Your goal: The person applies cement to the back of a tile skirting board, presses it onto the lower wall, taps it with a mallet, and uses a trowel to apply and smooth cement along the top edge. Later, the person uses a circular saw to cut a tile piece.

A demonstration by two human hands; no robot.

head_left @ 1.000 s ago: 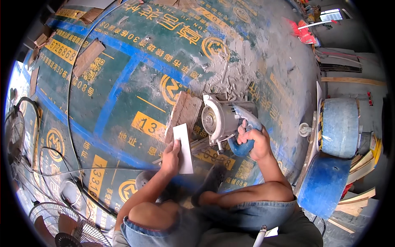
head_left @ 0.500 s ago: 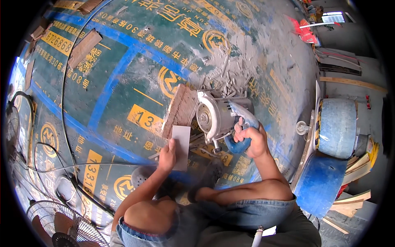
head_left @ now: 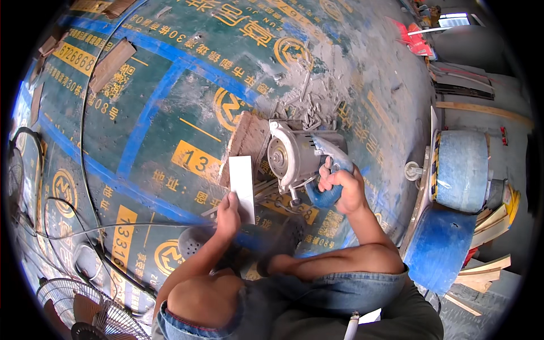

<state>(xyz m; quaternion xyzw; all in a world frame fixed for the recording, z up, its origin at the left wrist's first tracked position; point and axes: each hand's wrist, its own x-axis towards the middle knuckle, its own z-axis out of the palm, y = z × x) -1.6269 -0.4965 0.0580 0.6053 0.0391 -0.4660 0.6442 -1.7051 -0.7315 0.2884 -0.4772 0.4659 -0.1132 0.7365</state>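
My left hand (head_left: 228, 217) pinches the lower left edge of a white rectangular tile piece (head_left: 242, 190), held up in front of a power saw. The saw (head_left: 294, 156) has a pale metal body, a round guard on its left side and a blue handle. Around that handle the fingers of my right hand (head_left: 347, 190) are closed. The saw rests by a dusty reddish-brown block (head_left: 242, 136), whose near corner lies behind the tile. Whether the blade turns I cannot tell.
Narrow offcuts (head_left: 310, 107) and grey dust lie beyond the saw on the green floor sheeting (head_left: 164, 127). A black cable (head_left: 85, 141) runs along the left, near a fan (head_left: 85, 309). Blue drums (head_left: 442, 249) and wood strips (head_left: 487, 275) stand at right.
The tile piece has moved up and slightly left in my left hand, and its face now looks brighter. My right hand stays on the saw handle.
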